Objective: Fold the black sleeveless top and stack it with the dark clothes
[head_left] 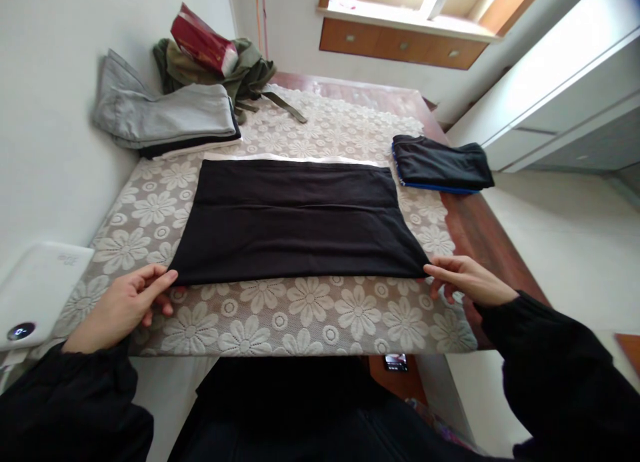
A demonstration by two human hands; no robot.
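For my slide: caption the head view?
Both hands, left and right, pinch near corners of a flat black cloth.

white device (35,295): cut by left edge | phone (396,362): mostly under table | sleeves: cut by bottom edge

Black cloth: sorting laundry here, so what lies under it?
Under the black cloth shows a white strip along its far edge and the floral cover around it. The covered middle cannot be seen.
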